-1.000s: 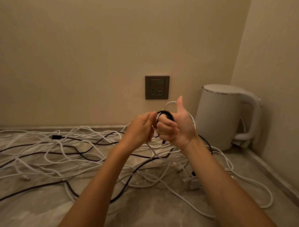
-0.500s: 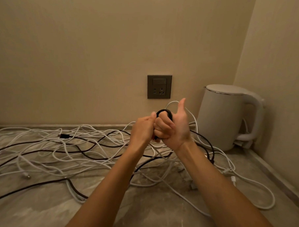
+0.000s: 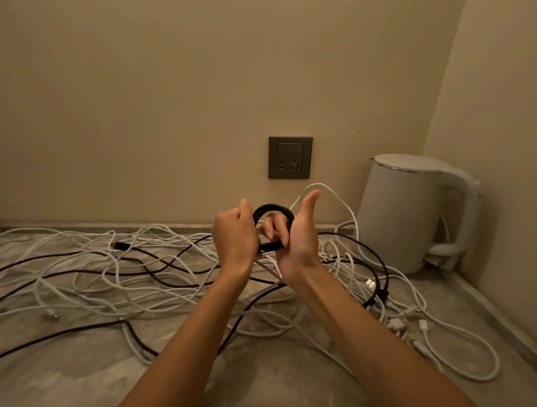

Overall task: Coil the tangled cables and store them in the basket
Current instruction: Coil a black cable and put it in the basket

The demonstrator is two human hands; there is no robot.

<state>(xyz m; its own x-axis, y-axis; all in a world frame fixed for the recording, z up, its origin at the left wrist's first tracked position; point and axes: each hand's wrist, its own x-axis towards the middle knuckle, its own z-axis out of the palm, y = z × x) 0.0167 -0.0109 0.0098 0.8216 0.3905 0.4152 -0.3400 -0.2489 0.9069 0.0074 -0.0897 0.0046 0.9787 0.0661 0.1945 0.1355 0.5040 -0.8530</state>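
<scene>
Since a second ago your hands have drawn apart, baring the black coil (image 3: 272, 208) between them. Coil: held above the counter (image 3: 269, 388), left hand (image 3: 235, 238) curled round its left side, right hand (image 3: 301, 238) fingers hooked round its right side, thumb upright. Loose cables (image 3: 159, 269), white and black: tangled beneath, spread from left edge to the kettle (image 3: 406, 215) in the back right corner.

There are two hands, a left hand (image 3: 234, 235) and a right hand (image 3: 299, 235), and one black coil (image 3: 272, 208) held between them. On the one counter (image 3: 269, 388) stands one kettle (image 3: 406, 215), with one socket (image 3: 290, 157) on the wall. The loose cables come in two colours, white cables (image 3: 80, 291) and black cables (image 3: 159, 274), too tangled to count strand by strand.
</scene>
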